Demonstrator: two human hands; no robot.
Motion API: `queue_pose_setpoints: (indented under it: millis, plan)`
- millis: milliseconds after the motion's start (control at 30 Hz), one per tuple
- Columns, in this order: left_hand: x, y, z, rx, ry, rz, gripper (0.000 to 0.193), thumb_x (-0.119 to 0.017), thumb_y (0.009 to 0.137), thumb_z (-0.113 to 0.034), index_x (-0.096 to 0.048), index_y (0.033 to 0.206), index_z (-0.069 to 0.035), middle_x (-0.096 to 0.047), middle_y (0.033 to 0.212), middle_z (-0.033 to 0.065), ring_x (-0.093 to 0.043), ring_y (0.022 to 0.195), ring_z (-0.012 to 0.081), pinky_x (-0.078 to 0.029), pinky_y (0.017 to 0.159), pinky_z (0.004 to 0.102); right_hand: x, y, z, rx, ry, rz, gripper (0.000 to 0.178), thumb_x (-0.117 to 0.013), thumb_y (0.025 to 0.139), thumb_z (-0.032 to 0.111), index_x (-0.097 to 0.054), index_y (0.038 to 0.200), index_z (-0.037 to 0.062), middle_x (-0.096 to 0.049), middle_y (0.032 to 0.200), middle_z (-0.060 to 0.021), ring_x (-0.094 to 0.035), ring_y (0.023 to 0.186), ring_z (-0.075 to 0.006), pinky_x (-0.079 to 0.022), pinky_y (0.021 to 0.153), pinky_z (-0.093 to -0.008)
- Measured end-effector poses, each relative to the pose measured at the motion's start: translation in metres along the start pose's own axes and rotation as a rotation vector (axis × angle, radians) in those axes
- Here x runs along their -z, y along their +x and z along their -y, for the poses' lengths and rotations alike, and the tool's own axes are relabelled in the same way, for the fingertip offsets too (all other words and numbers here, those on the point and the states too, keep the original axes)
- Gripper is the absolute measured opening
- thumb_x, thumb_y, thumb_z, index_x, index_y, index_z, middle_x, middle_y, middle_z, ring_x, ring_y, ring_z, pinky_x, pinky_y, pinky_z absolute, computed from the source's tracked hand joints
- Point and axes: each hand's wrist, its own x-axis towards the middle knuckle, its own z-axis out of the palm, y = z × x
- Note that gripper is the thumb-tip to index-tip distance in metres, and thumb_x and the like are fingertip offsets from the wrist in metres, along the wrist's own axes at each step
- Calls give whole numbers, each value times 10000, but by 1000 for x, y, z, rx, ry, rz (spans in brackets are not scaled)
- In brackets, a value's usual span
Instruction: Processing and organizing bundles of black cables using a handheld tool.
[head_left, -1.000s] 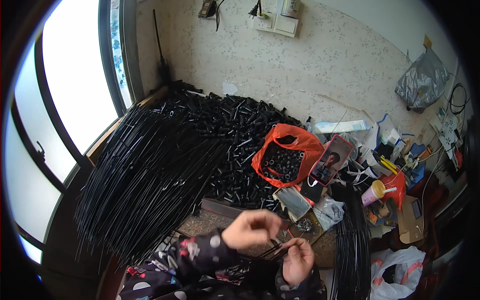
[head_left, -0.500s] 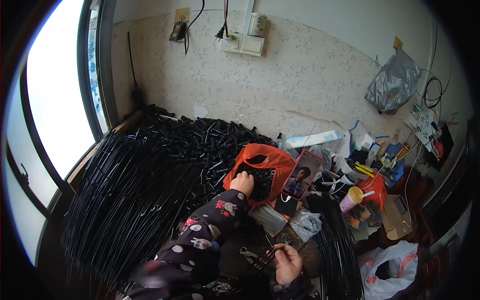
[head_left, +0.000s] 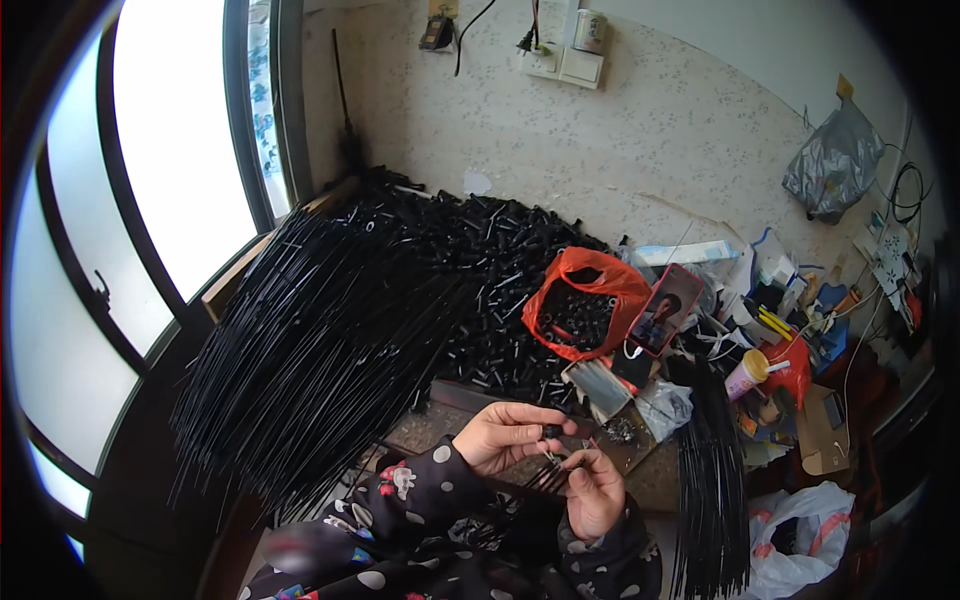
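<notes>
Pinched between the fingertips of my left hand (head_left: 500, 438) is a small round black part (head_left: 551, 431). Just to its lower right, my right hand (head_left: 597, 498) is closed on thin black rods (head_left: 541, 477), whose ends are partly hidden by the fingers. Both hands are close together over the worktop's near side. Beyond them stands an open red plastic bag (head_left: 540, 300) with many small black parts inside. A small heap of metal bits (head_left: 621, 430) lies to the right of the hands.
Long black rods (head_left: 310, 360) fan out at left, beside a large pile of short black pieces (head_left: 480, 240). At right are a propped phone (head_left: 665, 308), a clear plastic bag (head_left: 664, 405), another rod bundle (head_left: 712, 490), a lidded cup (head_left: 746, 374) and a white bag (head_left: 800, 540).
My left hand has come out of the red bag and back toward my right hand, now with a small black part. The whole view has shifted, moving the scene right and up.
</notes>
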Motion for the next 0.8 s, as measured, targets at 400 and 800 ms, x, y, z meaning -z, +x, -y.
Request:
queue_pose_setpoints:
  millis: [400,800]
  plan:
    - [-19,-55,-15,-146,119,198,147,-589,764,-5,-603,898,54,-503,983,183,-568,825,246,-523,666,324,-36,-24,-4,-58,-31,106,196,-592,804,95,-507,943,-13,-579,902,-96,-567,759,-153,-482,666,-283]
    - [-32,-58,-17,-305,537,264,130,-616,733,14,-642,861,8,-522,1001,143,-524,898,206,-412,808,330,-23,-16,19,-281,-35,293,269,-580,804,44,-494,1046,-35,-578,927,-96,-566,794,-151,-462,742,-256]
